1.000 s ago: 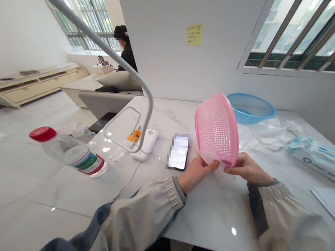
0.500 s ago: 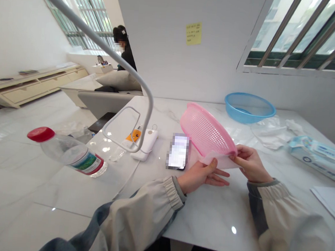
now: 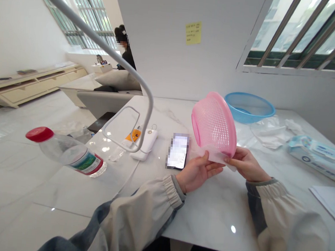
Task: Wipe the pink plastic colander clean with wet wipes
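Observation:
A pink plastic colander [image 3: 217,125] is held tipped up on its side above the table, its base turned left and its rim toward the right. My right hand [image 3: 248,163] pinches the lower part of the rim, together with the edge of a thin white wipe [image 3: 213,154]. That wipe lies along the colander's lower wall. My left hand [image 3: 197,173] has its thumb on the wipe and its fingers stretched beneath, under the colander. Just left of the colander a phone [image 3: 178,151] with a lit screen lies on the table.
Behind the colander stands a blue basin [image 3: 249,108]. To the right are crumpled tissues [image 3: 270,134], a wipes pack [image 3: 317,159] and white paper [image 3: 328,201]. At left are a red-capped bottle [image 3: 70,155], a white power bank [image 3: 147,145] and a curved grey stand arm [image 3: 150,109].
The colander has been tilted further up and turned, its rim swinging toward the right. Both hands have shifted slightly left, the left one still at the wipe.

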`<act>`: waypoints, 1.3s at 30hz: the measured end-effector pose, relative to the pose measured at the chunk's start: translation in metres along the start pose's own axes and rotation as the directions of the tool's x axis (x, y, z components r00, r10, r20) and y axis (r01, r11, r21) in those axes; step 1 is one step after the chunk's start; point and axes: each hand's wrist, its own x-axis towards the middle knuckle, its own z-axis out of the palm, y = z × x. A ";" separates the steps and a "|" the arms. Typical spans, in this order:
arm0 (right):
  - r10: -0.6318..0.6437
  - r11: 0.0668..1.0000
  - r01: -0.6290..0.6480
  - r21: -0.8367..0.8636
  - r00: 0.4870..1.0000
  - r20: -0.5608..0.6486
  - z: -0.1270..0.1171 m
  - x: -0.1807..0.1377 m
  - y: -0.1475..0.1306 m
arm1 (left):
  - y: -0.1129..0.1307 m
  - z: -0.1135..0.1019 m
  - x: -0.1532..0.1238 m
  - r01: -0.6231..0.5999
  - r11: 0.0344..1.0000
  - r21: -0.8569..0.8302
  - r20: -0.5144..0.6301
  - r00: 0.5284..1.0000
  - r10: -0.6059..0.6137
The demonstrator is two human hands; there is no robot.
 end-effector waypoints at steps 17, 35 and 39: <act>-0.004 1.000 0.001 0.031 0.997 0.079 -0.015 -0.001 0.014 | 0.005 0.004 0.000 -0.224 0.975 -0.012 -0.041 0.974 0.223; -0.081 0.949 0.178 0.261 0.935 -0.346 -0.032 -0.003 0.013 | 0.009 -0.010 0.006 -0.420 0.875 0.239 -0.156 0.873 0.462; -0.125 0.914 0.270 0.304 0.898 -0.421 -0.034 0.003 0.009 | 0.013 -0.010 0.003 -0.446 0.777 0.444 -0.140 0.822 0.552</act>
